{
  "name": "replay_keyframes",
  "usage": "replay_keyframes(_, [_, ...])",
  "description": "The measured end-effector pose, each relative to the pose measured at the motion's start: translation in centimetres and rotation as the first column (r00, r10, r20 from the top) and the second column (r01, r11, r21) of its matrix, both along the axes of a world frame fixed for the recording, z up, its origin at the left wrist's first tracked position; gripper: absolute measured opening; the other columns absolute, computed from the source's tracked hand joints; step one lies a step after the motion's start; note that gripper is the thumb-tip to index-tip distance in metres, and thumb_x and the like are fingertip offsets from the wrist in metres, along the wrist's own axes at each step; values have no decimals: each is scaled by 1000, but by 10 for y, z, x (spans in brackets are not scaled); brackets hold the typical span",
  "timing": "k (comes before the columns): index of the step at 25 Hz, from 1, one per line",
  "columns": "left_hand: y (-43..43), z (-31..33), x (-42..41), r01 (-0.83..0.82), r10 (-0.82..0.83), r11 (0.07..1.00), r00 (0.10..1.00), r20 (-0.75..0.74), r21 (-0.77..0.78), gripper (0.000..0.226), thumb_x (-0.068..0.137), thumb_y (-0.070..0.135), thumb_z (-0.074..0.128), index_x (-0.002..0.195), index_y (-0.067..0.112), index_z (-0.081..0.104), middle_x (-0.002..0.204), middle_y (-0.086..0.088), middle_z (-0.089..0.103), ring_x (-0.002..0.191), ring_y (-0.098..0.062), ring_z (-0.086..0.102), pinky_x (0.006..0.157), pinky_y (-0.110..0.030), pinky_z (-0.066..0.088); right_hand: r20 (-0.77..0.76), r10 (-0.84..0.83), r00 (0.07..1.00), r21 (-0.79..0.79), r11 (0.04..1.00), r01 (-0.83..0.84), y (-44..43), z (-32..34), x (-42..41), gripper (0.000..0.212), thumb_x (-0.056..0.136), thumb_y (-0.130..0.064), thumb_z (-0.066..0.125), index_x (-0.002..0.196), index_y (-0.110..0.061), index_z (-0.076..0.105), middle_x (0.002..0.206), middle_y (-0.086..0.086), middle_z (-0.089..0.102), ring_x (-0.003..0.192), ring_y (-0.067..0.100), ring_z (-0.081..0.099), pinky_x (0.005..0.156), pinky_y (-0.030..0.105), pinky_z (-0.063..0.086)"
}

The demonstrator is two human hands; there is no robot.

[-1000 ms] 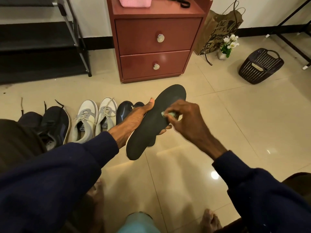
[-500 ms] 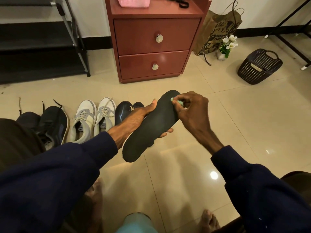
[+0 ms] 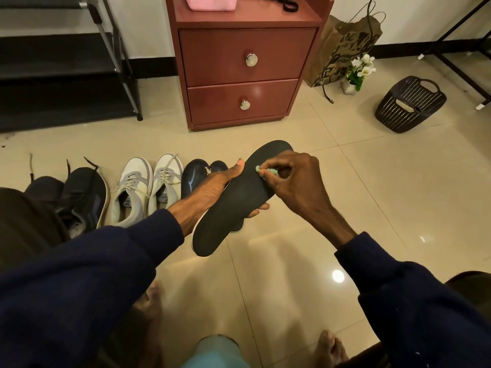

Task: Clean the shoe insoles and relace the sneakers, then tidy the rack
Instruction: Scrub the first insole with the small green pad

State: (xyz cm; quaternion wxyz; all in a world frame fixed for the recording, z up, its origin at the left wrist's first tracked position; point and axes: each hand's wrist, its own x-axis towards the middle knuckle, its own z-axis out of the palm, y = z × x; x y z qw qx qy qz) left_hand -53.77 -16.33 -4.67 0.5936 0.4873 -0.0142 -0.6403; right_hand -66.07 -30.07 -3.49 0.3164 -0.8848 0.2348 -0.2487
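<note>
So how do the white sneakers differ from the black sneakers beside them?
The white sneakers are pale with grey panels; the black sneakers are dark all over. The white sneakers' laces cross through the eyelets; the black sneakers' laces trail loose onto the floor. Both pairs stand side by side, toes pointing the same way.

Sneakers in row on floor, left of insole; cabinet behind; basket right of cabinet.

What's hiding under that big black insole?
The left hand holds the insole from below; only its thumb and fingertips peek out. Most of the fingers are covered. A dark shoe on the floor lies partly behind it.
</note>
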Motion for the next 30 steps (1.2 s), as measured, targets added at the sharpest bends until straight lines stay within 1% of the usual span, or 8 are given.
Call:
replay_keyframes(6, [-1,3,-5,35,-34,999,999,30,-3,63,98,54,55,134,2,59,122,-30,68,102,-45,72,79,-50,62,106,-259,960,7,966,260,-28,5,5,4,84,-13,76,86,-15,79,83,-6,72,69,-1,63,61,13,48])
replay_keyframes(11, [0,0,-5,-62,61,998,995,73,7,44,101,45,57,118,6,66,97,-21,77,80,-36,77,71,-47,62,16,105,994,10,994,-105,19,0,2,9,84,-12,78,92,-15,80,88,-3,71,78,5,65,68,12,51])
replay_keyframes(12, [-1,0,-5,-51,51,999,997,61,6,46,101,46,56,121,6,65,100,-22,77,82,-38,77,72,-47,62,17,102,995,-25,994,-102,12,1,3,9,83,-13,79,91,-15,80,87,-3,71,77,5,64,67,12,50])
replay_keyframes(17, [-4,3,-8,-1,1,1000,1000,23,15,63,91,52,64,132,6,60,122,-28,69,108,-46,70,88,-56,58,128,-217,968,-11,975,221,-21,1,6,6,85,-15,77,89,-17,79,85,-4,72,72,3,63,62,22,53])
replay_keyframes(20, [2,-4,-3,-83,82,996,993,82,15,57,92,51,69,128,7,68,118,-21,72,99,-38,73,95,-57,56,72,63,995,36,997,-66,32,-5,1,8,85,-13,77,92,-14,79,88,-1,70,78,4,63,64,14,49])
replay_keyframes(23, [4,-7,3,-90,86,996,988,131,27,61,88,56,74,126,9,71,121,-21,71,104,-37,70,108,-59,47,-21,263,964,-72,962,-264,43,-4,-2,13,83,-10,78,96,-12,79,93,2,69,83,12,64,73,26,54])
replay_keyframes(27, [0,9,-5,-97,98,995,995,34,-28,60,97,54,59,129,4,66,126,-25,69,118,-44,65,106,-57,48,78,-92,993,-217,970,107,-10,2,6,12,85,-10,76,97,-10,77,93,5,70,81,12,62,73,33,56])
replay_keyframes(30, [2,6,-3,-144,143,990,989,45,1,58,96,51,63,129,5,67,123,-19,71,104,-38,72,95,-53,57,78,-38,996,-140,989,48,15,-9,0,10,87,-14,74,96,-11,76,93,2,68,82,11,62,73,31,55])
